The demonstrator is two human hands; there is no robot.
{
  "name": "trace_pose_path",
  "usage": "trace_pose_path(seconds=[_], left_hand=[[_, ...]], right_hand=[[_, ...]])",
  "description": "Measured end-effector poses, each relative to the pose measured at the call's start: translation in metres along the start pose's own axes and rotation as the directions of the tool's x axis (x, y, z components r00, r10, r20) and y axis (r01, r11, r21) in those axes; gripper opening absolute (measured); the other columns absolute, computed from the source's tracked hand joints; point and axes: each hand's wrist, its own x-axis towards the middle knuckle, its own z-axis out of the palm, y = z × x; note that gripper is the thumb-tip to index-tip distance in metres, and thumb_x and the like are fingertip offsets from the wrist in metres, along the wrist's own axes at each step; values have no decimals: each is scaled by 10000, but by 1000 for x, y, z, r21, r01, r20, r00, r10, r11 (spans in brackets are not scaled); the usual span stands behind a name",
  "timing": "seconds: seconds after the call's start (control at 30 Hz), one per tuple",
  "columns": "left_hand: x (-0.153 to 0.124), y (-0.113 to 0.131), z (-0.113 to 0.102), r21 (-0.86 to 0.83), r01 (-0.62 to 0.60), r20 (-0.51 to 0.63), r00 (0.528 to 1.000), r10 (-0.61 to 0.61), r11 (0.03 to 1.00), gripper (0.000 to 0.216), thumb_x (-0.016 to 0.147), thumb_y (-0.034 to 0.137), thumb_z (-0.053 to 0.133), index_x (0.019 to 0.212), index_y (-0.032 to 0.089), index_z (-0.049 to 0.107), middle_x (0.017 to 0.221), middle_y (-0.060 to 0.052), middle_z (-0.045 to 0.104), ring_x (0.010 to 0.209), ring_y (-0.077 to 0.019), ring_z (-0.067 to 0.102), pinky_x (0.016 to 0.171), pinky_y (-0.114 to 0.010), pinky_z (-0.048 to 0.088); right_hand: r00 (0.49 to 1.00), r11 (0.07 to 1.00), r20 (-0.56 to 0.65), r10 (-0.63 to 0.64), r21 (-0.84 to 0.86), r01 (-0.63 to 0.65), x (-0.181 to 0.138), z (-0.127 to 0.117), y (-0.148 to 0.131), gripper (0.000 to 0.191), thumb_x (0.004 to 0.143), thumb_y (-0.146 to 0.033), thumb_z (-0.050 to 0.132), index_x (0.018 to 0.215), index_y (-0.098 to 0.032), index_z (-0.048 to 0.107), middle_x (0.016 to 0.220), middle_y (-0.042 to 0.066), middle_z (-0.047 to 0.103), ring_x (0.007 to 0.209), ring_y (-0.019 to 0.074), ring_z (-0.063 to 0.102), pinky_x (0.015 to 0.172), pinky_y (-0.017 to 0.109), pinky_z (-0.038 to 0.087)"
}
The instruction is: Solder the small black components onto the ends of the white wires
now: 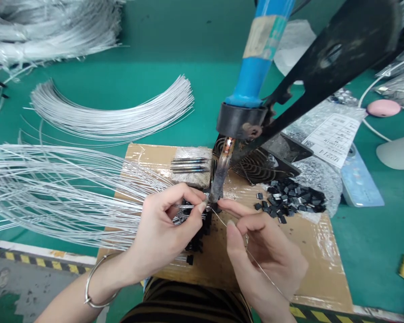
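Observation:
A blue-handled soldering iron (252, 67) is clamped in a black bracket (309, 72), its tip pointing down between my hands. Just left of the tip, my left hand (170, 220) pinches the end of a thin white wire between thumb and fingers; a small part at that end is too small to make out. My right hand (265, 255) grips a strand of solder wire (220, 218), which runs from the palm up to the tip. Its forefinger reaches close to the tip. Below my left hand, white wires with black connectors (195, 244) lie partly hidden.
Cardboard (316, 255) covers the work area on the green table. Loose black connectors (292, 199) are piled at right, near a coiled iron stand (256, 168). Bundles of white wire (114, 119) lie left. Several spare dark rods (190, 165) rest on a pale block.

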Motion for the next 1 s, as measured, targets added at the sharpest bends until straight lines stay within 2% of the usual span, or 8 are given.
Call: trace_pose_path(seconds=[0.27, 0.6, 0.83, 1.0], left_hand=[[0, 0, 0, -12, -13, -2, 1000, 13, 1000, 133, 866, 113, 699, 751, 176, 722, 828, -47, 824, 729, -162, 723, 664, -239, 535], [0, -3, 1, 0, -6, 0, 1000, 6, 1000, 126, 864, 125, 700, 750, 176, 718, 818, -44, 816, 706, -160, 715, 615, -242, 505], [-1, -2, 1, -23, -5, -6, 1000, 5, 1000, 124, 860, 118, 697, 752, 176, 717, 824, -44, 811, 732, -156, 716, 670, -240, 531], [0, -2, 2, -23, 8, 1, 1000, -8, 1000, 125, 860, 121, 694, 749, 175, 715, 834, -49, 816, 737, -157, 716, 676, -241, 534]], right_hand=[[1000, 1000, -12, -19, -8, 19, 1, 1, 1, 215, 942, -77, 702, 827, -241, 623, 1174, 56, 853, 1022, 198, 841, 862, 249, 649], [1000, 1000, -15, -24, 10, 25, 0, 1, 2, 218, 939, -70, 696, 822, -239, 625, 1180, 34, 851, 1063, 175, 832, 900, 210, 627], [999, 1000, -18, -26, -3, 26, 0, 0, 0, 205, 946, -88, 701, 826, -237, 627, 1183, 39, 850, 1018, 172, 838, 901, 227, 632], [1000, 1000, -11, -26, 5, 26, 0, 1, 1, 219, 944, -70, 690, 827, -242, 621, 1189, 24, 848, 1058, 160, 830, 913, 203, 620]])
